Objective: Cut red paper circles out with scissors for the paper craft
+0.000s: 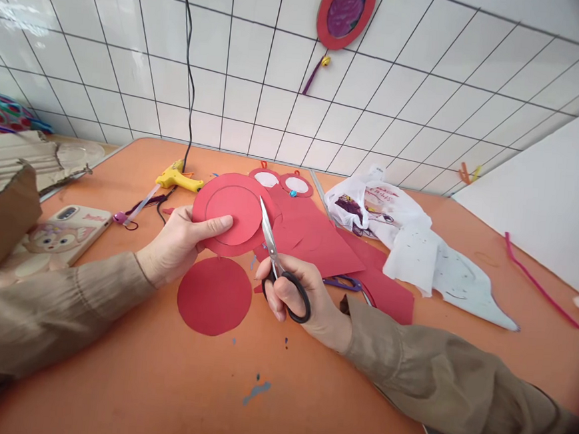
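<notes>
My left hand (180, 238) pinches a red paper disc (230, 202), its thumb on top, over the orange table (147, 366). A dark circle line runs round inside the disc's edge, and part of it looks cut along the right side. In my right hand (313, 299) is a pair of scissors (272, 239) with black handles, fingers in the loops. The blades look closed or nearly so and point up, close to the disc's right edge. Below the disc lies a darker red paper circle (214, 298). Red paper sheets (313, 235) lie behind the scissors.
A yellow glue gun (180, 176) lies at the back left, near a phone (67, 236) and cardboard (4, 211). Two small red rings (297, 185) lie at the back. Purple-handled scissors (343, 283) rest on the red paper. A white plastic bag (375, 204) sits at the right.
</notes>
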The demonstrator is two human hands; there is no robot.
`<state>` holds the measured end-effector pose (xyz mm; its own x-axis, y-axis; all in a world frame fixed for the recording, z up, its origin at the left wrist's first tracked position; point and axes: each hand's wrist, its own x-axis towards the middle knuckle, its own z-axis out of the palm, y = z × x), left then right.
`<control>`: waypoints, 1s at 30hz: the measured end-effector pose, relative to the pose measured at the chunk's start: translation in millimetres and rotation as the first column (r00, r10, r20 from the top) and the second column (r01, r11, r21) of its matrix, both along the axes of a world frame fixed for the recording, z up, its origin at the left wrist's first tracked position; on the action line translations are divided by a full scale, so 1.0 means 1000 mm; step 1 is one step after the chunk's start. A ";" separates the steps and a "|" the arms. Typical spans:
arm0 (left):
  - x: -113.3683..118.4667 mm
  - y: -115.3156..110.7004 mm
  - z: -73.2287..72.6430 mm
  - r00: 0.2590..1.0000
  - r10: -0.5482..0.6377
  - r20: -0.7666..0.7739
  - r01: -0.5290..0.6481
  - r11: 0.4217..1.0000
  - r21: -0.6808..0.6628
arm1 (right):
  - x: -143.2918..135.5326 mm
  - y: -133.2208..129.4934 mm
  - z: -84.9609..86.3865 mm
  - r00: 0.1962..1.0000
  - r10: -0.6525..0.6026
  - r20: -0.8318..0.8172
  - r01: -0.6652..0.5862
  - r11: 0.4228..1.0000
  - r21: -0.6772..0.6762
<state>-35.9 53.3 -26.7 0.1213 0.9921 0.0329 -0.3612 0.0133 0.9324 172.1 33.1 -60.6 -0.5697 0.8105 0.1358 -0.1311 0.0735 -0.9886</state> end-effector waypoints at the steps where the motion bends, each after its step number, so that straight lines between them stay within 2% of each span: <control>1: 0.000 0.000 0.000 1.000 0.008 0.000 -0.008 1.000 -0.001 | 0.000 0.000 0.000 1.000 -0.001 0.005 0.001 1.000 0.001; 30: -0.003 0.005 0.000 0.999 0.042 0.004 -0.042 0.999 0.027 | 0.001 0.000 -0.003 1.000 0.012 0.000 -0.012 1.000 0.024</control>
<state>-39.3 58.3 -26.3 0.0798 0.9950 0.0606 -0.3637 -0.0275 0.9311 172.6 33.6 -63.8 -0.5790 0.8004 0.1554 -0.1324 0.0958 -0.9866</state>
